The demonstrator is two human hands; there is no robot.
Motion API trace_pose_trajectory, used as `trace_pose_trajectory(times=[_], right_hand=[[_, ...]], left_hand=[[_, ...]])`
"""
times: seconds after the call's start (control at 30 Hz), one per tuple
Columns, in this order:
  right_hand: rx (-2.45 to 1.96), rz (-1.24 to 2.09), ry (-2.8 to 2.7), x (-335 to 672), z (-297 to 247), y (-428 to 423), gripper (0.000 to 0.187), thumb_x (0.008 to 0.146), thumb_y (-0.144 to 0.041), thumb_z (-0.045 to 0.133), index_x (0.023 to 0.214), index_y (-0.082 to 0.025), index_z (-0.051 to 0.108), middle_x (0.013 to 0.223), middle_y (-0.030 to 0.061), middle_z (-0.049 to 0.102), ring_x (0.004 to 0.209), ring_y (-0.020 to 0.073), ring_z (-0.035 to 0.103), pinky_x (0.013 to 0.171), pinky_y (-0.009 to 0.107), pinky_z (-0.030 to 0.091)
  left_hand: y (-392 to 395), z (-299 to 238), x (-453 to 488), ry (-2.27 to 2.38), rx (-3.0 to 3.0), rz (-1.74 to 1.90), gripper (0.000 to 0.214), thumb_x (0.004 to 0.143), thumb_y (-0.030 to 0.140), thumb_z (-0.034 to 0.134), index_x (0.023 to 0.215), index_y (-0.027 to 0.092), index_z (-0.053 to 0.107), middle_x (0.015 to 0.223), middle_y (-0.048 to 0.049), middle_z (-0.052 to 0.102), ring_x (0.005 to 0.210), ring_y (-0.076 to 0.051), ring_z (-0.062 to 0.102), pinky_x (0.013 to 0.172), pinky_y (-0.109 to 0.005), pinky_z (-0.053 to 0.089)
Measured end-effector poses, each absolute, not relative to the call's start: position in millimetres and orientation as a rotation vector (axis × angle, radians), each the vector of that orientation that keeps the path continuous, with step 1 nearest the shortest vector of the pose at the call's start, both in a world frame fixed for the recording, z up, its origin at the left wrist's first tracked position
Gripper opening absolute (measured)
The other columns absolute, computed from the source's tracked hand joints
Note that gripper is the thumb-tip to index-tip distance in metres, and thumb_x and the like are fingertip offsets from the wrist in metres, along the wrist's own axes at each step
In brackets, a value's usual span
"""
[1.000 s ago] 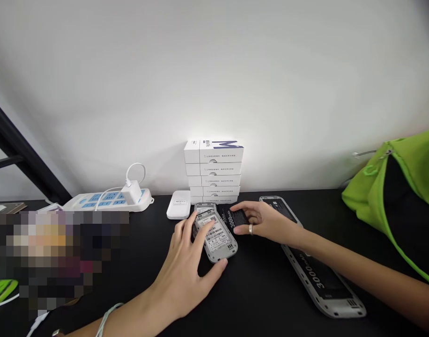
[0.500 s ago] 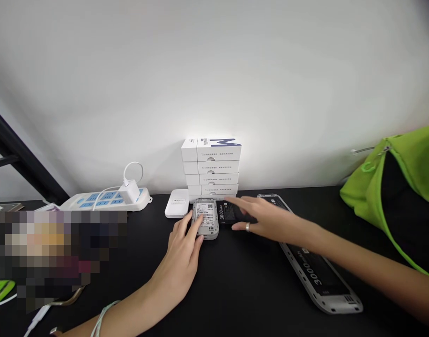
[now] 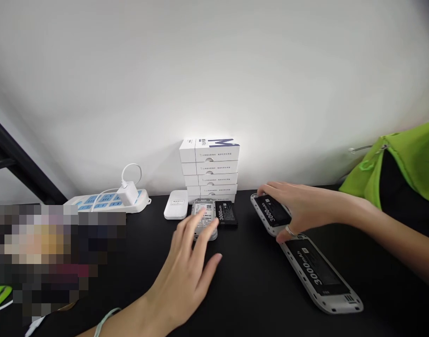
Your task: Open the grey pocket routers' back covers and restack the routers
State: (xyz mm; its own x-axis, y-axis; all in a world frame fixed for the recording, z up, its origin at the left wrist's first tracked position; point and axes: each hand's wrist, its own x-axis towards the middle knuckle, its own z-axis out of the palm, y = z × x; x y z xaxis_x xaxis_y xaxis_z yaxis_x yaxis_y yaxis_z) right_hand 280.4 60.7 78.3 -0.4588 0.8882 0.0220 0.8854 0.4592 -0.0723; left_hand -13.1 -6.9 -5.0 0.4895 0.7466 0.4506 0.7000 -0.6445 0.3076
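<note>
My left hand (image 3: 186,262) has its fingers spread over a grey open-backed device (image 3: 200,229). That device has a white printed label and no battery in its back. Right beside it lies a loose black 3000mAh battery (image 3: 226,215). On the right, my right hand (image 3: 299,206) grips a battery-fitted device (image 3: 269,210) by its edges, fingers at the far side and thumb at the near one. Just in front of it lies a second battery-fitted device (image 3: 316,267), its back also uncovered. My right hand wears a ring.
Several white boxes (image 3: 210,167) are stacked against the wall. To their left sit a white rounded device (image 3: 176,205) and a power strip (image 3: 109,201) with a white charger (image 3: 127,193) plugged in. A green bag (image 3: 407,154) stands at right. The left front is pixelated.
My right hand has moved right from the loose battery to the far battery-fitted device, which has shifted slightly left. My left hand has drawn back toward me and spread its fingers.
</note>
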Motion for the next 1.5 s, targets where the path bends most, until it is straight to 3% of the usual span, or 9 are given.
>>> trace_pose_trajectory(times=[0.13, 0.27, 0.43, 0.67, 0.83, 0.97, 1.2, 1.33, 1.5], right_hand=[[-1.455, 0.200, -2.820, 239.7, 81.3, 13.4, 0.082, 0.052, -0.069, 0.075, 0.118, -0.022, 0.059, 0.109, 0.0119, 0.066, 0.094, 0.0369, 0.065, 0.078, 0.047, 0.053], [-1.206, -0.023, -2.939, 208.4, 59.7, -17.3, 0.085, 0.053, -0.072, 0.075, 0.113, -0.013, 0.063, 0.107, 0.0200, 0.065, 0.096, 0.0420, 0.063, 0.075, 0.050, 0.053], [-1.178, -0.052, -2.864, 196.3, 33.1, -15.2, 0.068, 0.069, -0.074, 0.064, 0.097, -0.011, 0.062, 0.085, 0.0094, 0.060, 0.074, 0.0289, 0.061, 0.062, 0.043, 0.054], [-1.279, 0.394, -2.548, 191.3, 32.7, -8.5, 0.032, 0.086, -0.050, 0.061, 0.084, -0.020, 0.049, 0.090, 0.0033, 0.050, 0.082, 0.0218, 0.053, 0.071, 0.038, 0.052], [-1.180, 0.713, -2.400, 200.2, 50.3, -20.1, 0.034, 0.073, -0.027, 0.073, 0.091, -0.026, 0.044, 0.099, 0.0001, 0.052, 0.088, 0.0182, 0.054, 0.072, 0.029, 0.050], [-1.222, 0.857, -2.419, 211.4, 62.9, -21.3, 0.034, 0.074, -0.008, 0.060, 0.098, -0.029, 0.049, 0.091, -0.0032, 0.063, 0.078, 0.0164, 0.061, 0.064, 0.025, 0.047], [-1.183, 1.083, -1.756, 220.8, 61.5, 38.8, 0.029, 0.083, -0.039, 0.066, 0.101, -0.026, 0.046, 0.069, -0.0053, 0.061, 0.056, 0.0111, 0.051, 0.052, 0.023, 0.045], [-1.348, 1.105, -1.751, 222.2, 37.6, 59.2, 0.026, 0.082, -0.046, 0.063, 0.088, -0.021, 0.063, 0.083, 0.0044, 0.065, 0.078, 0.0202, 0.063, 0.066, 0.035, 0.057], [-1.368, 1.112, -1.945, 224.2, 23.5, 62.3, 0.060, 0.070, -0.039, 0.078, 0.124, -0.020, 0.060, 0.093, 0.0062, 0.068, 0.087, 0.0231, 0.066, 0.079, 0.036, 0.054]], left_hand=[[-21.1, -4.0, -10.3, 0.946, 2.512, 0.802, 0.062, 0.090, 0.036, 0.063, 0.139, 0.032, 0.025, 0.135, -0.0104, 0.043, 0.124, -0.028, 0.048, 0.101, -0.043, 0.049], [-24.7, -16.3, -8.2, 0.854, 2.387, 0.724, 0.112, 0.065, 0.046, 0.083, 0.147, 0.032, 0.007, 0.138, -0.0151, 0.038, 0.120, -0.036, 0.049, 0.096, -0.052, 0.051], [-20.8, -20.9, -7.5, 0.916, 2.327, 0.719, 0.119, 0.060, 0.052, 0.085, 0.146, 0.034, 0.004, 0.135, -0.0151, 0.038, 0.115, -0.039, 0.052, 0.090, -0.059, 0.052], [-23.5, -9.8, -3.2, 0.890, 2.312, 0.775, 0.116, 0.059, 0.046, 0.087, 0.142, 0.036, 0.006, 0.129, -0.0117, 0.040, 0.111, -0.034, 0.053, 0.089, -0.053, 0.054], [-21.7, -2.9, -2.8, 0.893, 2.361, 0.943, 0.112, 0.056, 0.030, 0.088, 0.139, 0.032, 0.013, 0.133, -0.0110, 0.038, 0.120, -0.033, 0.045, 0.099, -0.052, 0.046], [-16.7, 1.6, -5.5, 1.033, 2.398, 1.045, 0.105, 0.058, 0.032, 0.085, 0.139, 0.026, 0.019, 0.131, -0.0116, 0.039, 0.118, -0.033, 0.043, 0.101, -0.054, 0.043], [0.2, 0.3, -12.0, 1.339, 2.315, 1.043, 0.083, 0.074, 0.043, 0.075, 0.139, 0.026, 0.026, 0.139, -0.0122, 0.038, 0.131, -0.035, 0.032, 0.107, -0.057, 0.035], [7.5, -4.7, -15.0, 1.450, 2.181, 0.788, 0.058, 0.092, 0.057, 0.050, 0.142, 0.033, 0.032, 0.157, -0.0061, 0.019, 0.145, -0.035, 0.009, 0.111, -0.063, 0.026], [9.6, -8.3, -15.2, 1.462, 2.128, 0.747, 0.053, 0.100, 0.054, 0.032, 0.147, 0.032, 0.030, 0.161, -0.0014, 0.013, 0.148, -0.027, 0.003, 0.117, -0.056, 0.021]])
